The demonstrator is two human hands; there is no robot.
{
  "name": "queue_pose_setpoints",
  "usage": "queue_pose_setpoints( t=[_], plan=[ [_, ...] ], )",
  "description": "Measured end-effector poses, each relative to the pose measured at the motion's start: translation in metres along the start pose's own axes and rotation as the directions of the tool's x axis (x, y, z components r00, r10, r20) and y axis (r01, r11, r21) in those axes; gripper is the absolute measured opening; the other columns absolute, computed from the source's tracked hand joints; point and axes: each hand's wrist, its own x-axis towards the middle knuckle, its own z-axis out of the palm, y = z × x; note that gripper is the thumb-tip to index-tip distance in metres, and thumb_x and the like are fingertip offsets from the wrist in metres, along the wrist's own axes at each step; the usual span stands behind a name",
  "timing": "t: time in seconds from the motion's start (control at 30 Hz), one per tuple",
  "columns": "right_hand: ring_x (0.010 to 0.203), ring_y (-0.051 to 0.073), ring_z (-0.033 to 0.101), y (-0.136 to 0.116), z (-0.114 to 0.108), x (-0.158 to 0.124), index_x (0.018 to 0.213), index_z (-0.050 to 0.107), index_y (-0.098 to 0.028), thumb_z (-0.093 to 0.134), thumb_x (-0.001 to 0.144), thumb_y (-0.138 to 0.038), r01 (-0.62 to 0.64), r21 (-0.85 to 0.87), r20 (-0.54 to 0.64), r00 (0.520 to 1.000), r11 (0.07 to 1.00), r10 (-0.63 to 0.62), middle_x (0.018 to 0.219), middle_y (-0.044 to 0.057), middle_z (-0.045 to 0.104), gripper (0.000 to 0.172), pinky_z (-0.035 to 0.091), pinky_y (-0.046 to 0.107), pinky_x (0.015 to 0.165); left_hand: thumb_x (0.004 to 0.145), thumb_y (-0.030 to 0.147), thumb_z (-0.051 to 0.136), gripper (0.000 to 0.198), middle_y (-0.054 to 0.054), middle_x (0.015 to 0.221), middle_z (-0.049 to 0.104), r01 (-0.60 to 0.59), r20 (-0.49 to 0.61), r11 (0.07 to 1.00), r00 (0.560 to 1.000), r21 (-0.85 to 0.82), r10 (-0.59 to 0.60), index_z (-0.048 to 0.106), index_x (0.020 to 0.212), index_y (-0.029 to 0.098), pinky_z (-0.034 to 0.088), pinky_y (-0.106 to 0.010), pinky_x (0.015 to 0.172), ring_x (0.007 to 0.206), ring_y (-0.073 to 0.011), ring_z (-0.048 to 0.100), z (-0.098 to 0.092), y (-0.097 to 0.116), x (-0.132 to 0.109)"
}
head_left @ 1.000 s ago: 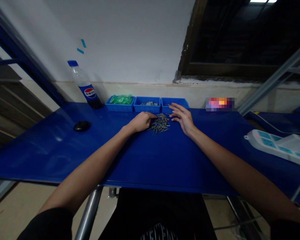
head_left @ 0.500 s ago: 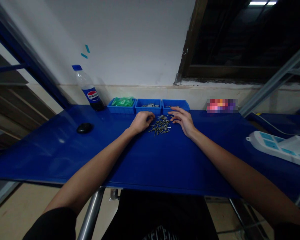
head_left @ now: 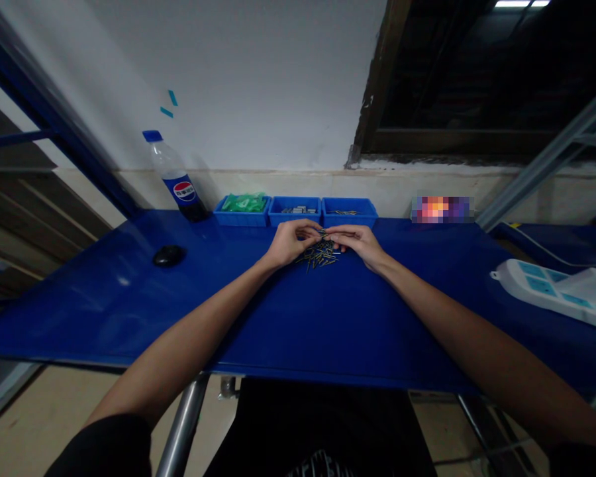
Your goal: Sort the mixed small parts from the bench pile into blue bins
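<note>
A loose pile of thin brass-and-dark metal pieces (head_left: 318, 255), resembling drill bits or long screws, lies on the blue table. My left hand (head_left: 294, 242) is at the pile's upper left with its fingers curled closed. My right hand (head_left: 357, 244) comes in from the right, fingers drawn together. The fingertips of both hands meet around a small row of the metal pieces (head_left: 322, 233) above the pile. How many they hold is too small to tell, and the fingers partly hide the pile's far side.
Behind the hands stand three blue bins: one with green packets (head_left: 244, 203), one with grey metal blocks (head_left: 300, 210), one with thin metal pieces (head_left: 345, 212). A cola bottle (head_left: 183, 189) and black mouse (head_left: 169, 255) are left; a white power strip (head_left: 541, 281) is right.
My hands have come together from either side of the pile. My right hand has moved left and its spread fingers have closed; the row of metal pieces is now between both hands' fingertips.
</note>
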Motion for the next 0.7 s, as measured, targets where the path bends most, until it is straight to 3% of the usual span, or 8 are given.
queue_pose_setpoints(
  t=[0.17,0.3,0.4,0.53,0.6,0.7],
  plan=[
    [0.071,0.019,0.066,0.002,0.001,0.001,0.094,0.083,-0.026,0.080,0.074,-0.039,-0.015,-0.009,-0.025,1.000,1.000,0.014,0.091,0.007,0.081,0.024,0.045,0.032,0.058,0.091,0.026,0.070,0.023,-0.010,0.101,0.080,-0.053,0.014,0.994,0.999,0.091,0.052,0.075,0.109,0.013,0.062,-0.035,0.089,0.092,-0.0199,0.077,0.000,0.003,0.000],
    [0.064,0.017,0.061,0.001,0.001,0.002,0.086,0.081,-0.023,0.081,0.072,-0.037,0.019,0.036,-0.195,0.981,0.999,-0.011,0.083,0.006,0.079,0.020,0.043,0.030,0.056,0.102,0.027,0.051,0.030,-0.010,0.120,0.077,-0.094,0.045,0.925,0.995,0.369,0.083,0.074,0.118,0.016,0.056,-0.041,0.102,0.112,-0.0236,0.072,-0.005,0.000,0.002],
    [0.069,0.017,0.062,-0.001,-0.001,0.001,0.101,0.081,-0.024,0.078,0.074,-0.038,0.030,0.080,-0.286,0.958,0.996,-0.006,0.105,0.008,0.080,0.030,0.045,0.031,0.057,0.100,0.014,0.045,0.040,-0.012,0.134,0.070,-0.196,0.183,0.845,0.976,0.497,0.118,0.068,0.132,0.015,0.048,-0.046,0.113,0.128,-0.0246,0.064,-0.010,-0.010,0.003],
    [0.084,0.021,0.067,-0.005,-0.003,0.000,0.126,0.073,-0.031,0.075,0.075,-0.037,-0.007,0.090,-0.256,0.966,0.996,0.030,0.138,0.008,0.069,0.051,0.051,0.034,0.062,0.083,-0.003,0.044,0.066,-0.012,0.150,0.058,-0.314,0.368,0.767,0.923,0.559,0.111,0.060,0.143,0.018,0.040,-0.048,0.120,0.141,-0.0244,0.053,-0.015,-0.023,0.004],
    [0.086,0.022,0.068,-0.006,-0.003,0.000,0.128,0.072,-0.031,0.075,0.074,-0.036,-0.019,0.100,-0.239,0.970,0.995,0.042,0.141,0.008,0.067,0.054,0.052,0.034,0.064,0.081,-0.005,0.045,0.067,-0.011,0.149,0.060,-0.328,0.392,0.745,0.915,0.580,0.097,0.062,0.142,0.019,0.040,-0.047,0.120,0.140,-0.0241,0.054,-0.016,-0.024,0.004],
    [0.083,0.020,0.068,-0.005,-0.003,0.000,0.123,0.074,-0.029,0.075,0.074,-0.035,-0.023,0.125,-0.243,0.969,0.992,0.053,0.136,0.008,0.070,0.050,0.052,0.034,0.066,0.089,0.001,0.044,0.052,-0.013,0.137,0.068,-0.343,0.384,0.726,0.916,0.597,0.117,0.068,0.133,0.015,0.045,-0.043,0.116,0.131,-0.0240,0.061,-0.017,-0.022,0.005]
  ],
)
